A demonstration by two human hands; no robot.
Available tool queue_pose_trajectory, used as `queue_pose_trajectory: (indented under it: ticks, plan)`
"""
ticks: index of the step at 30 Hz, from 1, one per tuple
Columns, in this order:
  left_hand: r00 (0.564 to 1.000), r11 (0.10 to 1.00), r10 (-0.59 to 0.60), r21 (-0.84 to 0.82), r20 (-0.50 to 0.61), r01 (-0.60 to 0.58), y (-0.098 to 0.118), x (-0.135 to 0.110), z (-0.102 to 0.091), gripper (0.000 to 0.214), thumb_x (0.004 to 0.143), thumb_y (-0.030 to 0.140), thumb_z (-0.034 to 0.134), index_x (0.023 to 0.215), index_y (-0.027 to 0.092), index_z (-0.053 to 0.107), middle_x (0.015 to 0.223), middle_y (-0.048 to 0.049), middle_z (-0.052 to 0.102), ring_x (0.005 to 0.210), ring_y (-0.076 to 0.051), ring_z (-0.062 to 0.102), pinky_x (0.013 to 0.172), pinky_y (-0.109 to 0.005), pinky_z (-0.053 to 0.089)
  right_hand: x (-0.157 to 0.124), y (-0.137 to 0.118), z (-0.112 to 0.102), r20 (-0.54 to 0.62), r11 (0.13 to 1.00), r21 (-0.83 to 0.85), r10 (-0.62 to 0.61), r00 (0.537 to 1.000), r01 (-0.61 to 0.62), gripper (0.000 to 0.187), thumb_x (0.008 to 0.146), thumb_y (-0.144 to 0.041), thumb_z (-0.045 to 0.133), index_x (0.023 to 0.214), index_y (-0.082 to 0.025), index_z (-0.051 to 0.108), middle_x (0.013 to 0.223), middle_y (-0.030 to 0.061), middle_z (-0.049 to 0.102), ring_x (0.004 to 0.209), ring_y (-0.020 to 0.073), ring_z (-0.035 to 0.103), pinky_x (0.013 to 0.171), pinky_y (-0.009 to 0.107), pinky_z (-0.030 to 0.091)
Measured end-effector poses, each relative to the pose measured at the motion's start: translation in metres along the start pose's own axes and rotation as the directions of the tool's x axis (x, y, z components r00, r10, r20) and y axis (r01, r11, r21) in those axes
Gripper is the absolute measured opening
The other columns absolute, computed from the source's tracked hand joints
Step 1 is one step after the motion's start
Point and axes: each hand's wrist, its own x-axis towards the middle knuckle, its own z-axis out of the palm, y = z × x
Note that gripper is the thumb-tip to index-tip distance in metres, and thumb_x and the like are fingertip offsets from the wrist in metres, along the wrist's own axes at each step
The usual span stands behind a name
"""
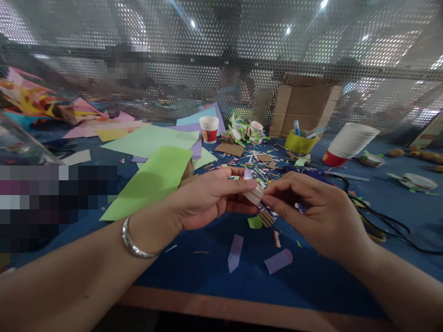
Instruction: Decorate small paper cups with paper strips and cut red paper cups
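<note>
The lower part of the view is filled by a blue-covered work table (194, 272), and it is backed at twelve o'clock by a grey perforated metal screen (242, 41). The left hand (207, 198) and the right hand (318, 212) are held together above the middle of the table, the left entering from eight o'clock and the right from four o'clock. A bright green sheet of paper (152, 180) is seen at ten o'clock from the hands, just beside the left wrist. A folded brown cardboard box (304, 103) is propped against the screen at one o'clock, and a tipped stack of white paper cups with a red base (349, 143) is laid near it at two o'clock. A single red-and-white paper cup (209, 129) is stood upright at eleven o'clock. A silver bangle (133, 242) is worn on the left wrist. Two lilac paper scraps (235, 252) are scattered at six o'clock, below the hands. A small white paper strip with a red line (254, 196) is pinched between both hands: its left end is gripped by the closed left thumb and fingers, its right end by the closed right fingertips.
</note>
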Motion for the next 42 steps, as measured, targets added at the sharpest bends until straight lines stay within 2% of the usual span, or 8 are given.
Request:
queue_pose_trajectory:
  ticks: [5, 14, 18, 21, 26, 31, 36, 42]
  plan:
    - [1.000, 1.000, -0.003, -0.017, -0.020, 0.002, -0.001, 0.001, 0.000, 0.019, 0.089, 0.019, 0.076, 0.100, 0.019, 0.060, 0.091, -0.0023, 0.074, 0.078, -0.013, 0.072, 0.074, -0.026, 0.060, 0.000, 0.000, -0.001, 0.008, 1.000, 0.001, 0.011, 1.000, -0.011, 0.009, 0.098, -0.030, 0.066, 0.092, -0.026, 0.072, 0.086, 0.0017, 0.074, 0.076, 0.0174, 0.067, 0.066, 0.031, 0.051]
    - [0.996, 1.000, -0.003, -0.020, -0.084, 0.001, 0.000, 0.001, 0.005, 0.018, 0.090, 0.015, 0.070, 0.101, 0.020, 0.057, 0.085, -0.0019, 0.073, 0.073, -0.013, 0.072, 0.072, -0.025, 0.060, 0.000, -0.003, -0.001, -0.001, 0.998, -0.043, -0.049, 0.999, 0.049, 0.011, 0.099, -0.027, 0.064, 0.094, -0.025, 0.073, 0.086, 0.0005, 0.074, 0.079, 0.0155, 0.069, 0.071, 0.030, 0.051]
    - [0.995, 1.000, 0.027, 0.013, -0.099, -0.026, -0.001, 0.000, 0.005, 0.032, 0.085, 0.014, 0.073, 0.108, 0.021, 0.053, 0.085, -0.0016, 0.073, 0.073, -0.014, 0.071, 0.073, -0.028, 0.061, -0.001, -0.001, 0.001, 0.029, 0.999, -0.010, -0.043, 0.999, 0.044, 0.012, 0.100, -0.026, 0.062, 0.094, -0.024, 0.073, 0.087, 0.0006, 0.074, 0.080, 0.0152, 0.069, 0.073, 0.029, 0.052]
    - [0.987, 0.992, 0.113, 0.067, -0.115, -0.106, -0.001, -0.001, 0.006, 0.047, 0.081, 0.012, 0.075, 0.119, 0.021, 0.049, 0.086, -0.0015, 0.074, 0.075, -0.015, 0.071, 0.074, -0.031, 0.061, -0.001, -0.001, 0.003, -0.008, 0.999, 0.006, -0.046, 0.999, 0.046, 0.013, 0.101, -0.025, 0.061, 0.095, -0.024, 0.073, 0.088, 0.0003, 0.073, 0.080, 0.0140, 0.068, 0.073, 0.028, 0.051]
    - [0.972, 0.974, 0.214, 0.090, -0.095, -0.206, -0.001, -0.002, 0.006, 0.052, 0.079, 0.009, 0.076, 0.121, 0.020, 0.048, 0.089, 0.0004, 0.071, 0.078, -0.014, 0.068, 0.071, -0.030, 0.060, 0.004, 0.000, 0.002, -0.120, 0.988, 0.086, 0.139, 0.983, -0.129, 0.015, 0.099, -0.034, 0.065, 0.097, -0.021, 0.073, 0.080, 0.0003, 0.072, 0.062, 0.0114, 0.064, 0.058, 0.025, 0.050]
    - [0.960, 0.956, 0.274, 0.123, -0.052, -0.266, -0.003, -0.002, 0.003, 0.055, 0.077, 0.008, 0.076, 0.125, 0.019, 0.051, 0.091, 0.0000, 0.069, 0.083, -0.014, 0.066, 0.072, -0.027, 0.057, 0.009, 0.002, 0.002, -0.082, 0.923, 0.305, 0.270, 0.959, -0.234, 0.024, 0.094, -0.039, 0.072, 0.105, -0.018, 0.068, 0.080, 0.0017, 0.074, 0.056, 0.0100, 0.064, 0.049, 0.021, 0.049]
    - [0.952, 0.934, 0.303, 0.210, -0.039, -0.289, -0.005, -0.001, 0.000, 0.057, 0.075, 0.008, 0.078, 0.125, 0.019, 0.054, 0.087, 0.0028, 0.065, 0.086, -0.013, 0.064, 0.079, -0.026, 0.054, 0.011, 0.006, 0.004, 0.006, 0.834, 0.480, 0.309, 0.951, -0.274, 0.025, 0.091, -0.039, 0.076, 0.106, -0.020, 0.069, 0.085, 0.0011, 0.076, 0.058, 0.0077, 0.065, 0.050, 0.017, 0.052]
    - [0.971, 0.944, 0.240, 0.234, -0.007, -0.232, -0.005, -0.001, 0.001, 0.042, 0.072, 0.012, 0.086, 0.108, 0.015, 0.063, 0.098, -0.0005, 0.071, 0.089, -0.012, 0.065, 0.079, -0.023, 0.051, 0.009, 0.006, 0.002, 0.026, 0.801, 0.525, 0.323, 0.946, -0.287, 0.026, 0.083, -0.040, 0.084, 0.099, -0.021, 0.075, 0.091, 0.0027, 0.077, 0.059, 0.0089, 0.064, 0.049, 0.019, 0.054]
